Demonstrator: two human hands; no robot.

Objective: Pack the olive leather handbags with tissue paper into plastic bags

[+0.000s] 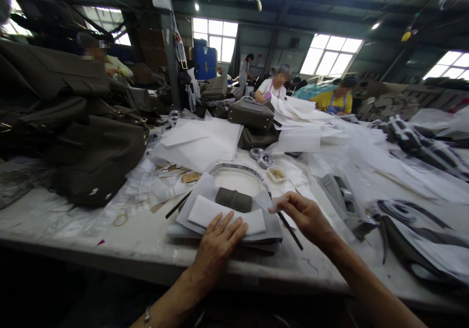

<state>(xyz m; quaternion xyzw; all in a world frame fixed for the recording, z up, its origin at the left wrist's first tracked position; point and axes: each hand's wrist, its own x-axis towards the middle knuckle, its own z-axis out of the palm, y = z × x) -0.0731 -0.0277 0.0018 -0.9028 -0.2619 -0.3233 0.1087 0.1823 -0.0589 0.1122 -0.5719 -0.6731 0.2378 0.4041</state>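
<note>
My left hand (219, 240) lies flat, fingers stretched, on a folded white pad (210, 212). This pad rests on a dark olive handbag (234, 200) lying on the table and mostly covered by thin white paper (185, 214). Beyond the bag's middle curves its wrapped handle (238, 165). Thumb and fingers of my right hand (308, 218) are pinched together on a thin translucent sheet (277, 204), just right of the bag. Dark straps stick out on both sides, the right strap (293, 234) passing below my right hand.
A grey tape dispenser (340, 198) stands to the right, with a small plastic tub (276, 174) behind the bag. Dark bags (98, 162) pile up at left; white paper sheets (205, 137) spread behind. Across the table, co-workers (274, 86) are busy. The table's front edge (128, 257) is near me.
</note>
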